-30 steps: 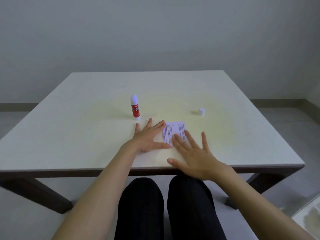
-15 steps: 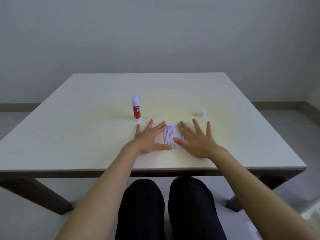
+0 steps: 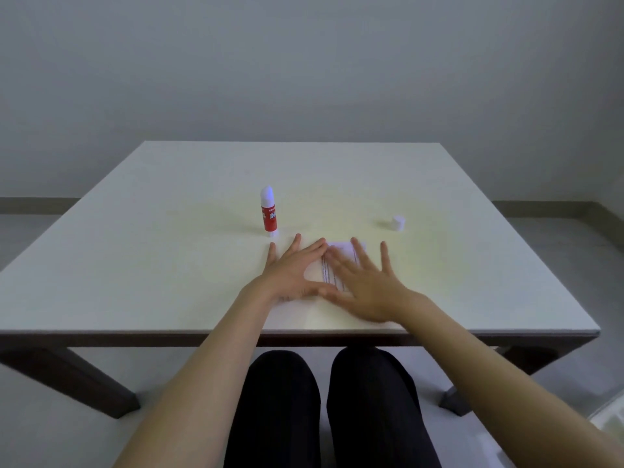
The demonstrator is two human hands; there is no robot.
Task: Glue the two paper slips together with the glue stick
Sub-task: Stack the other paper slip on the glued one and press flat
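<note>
A white paper slip with printed lines lies flat near the table's front edge; I cannot tell two slips apart. My left hand rests flat on the table at its left edge, fingers spread. My right hand lies flat on top of the paper, fingers apart, covering most of it. The red and white glue stick stands upright just beyond my left fingertips, uncapped. Its small white cap sits on the table to the right.
The pale table has dark legs and a front edge close to my dark-trousered knees. A grey wall stands behind the table's far edge.
My right hand has slid forward and left from the table's front edge onto the paper, now covering most of it. The left hand has stayed put.
</note>
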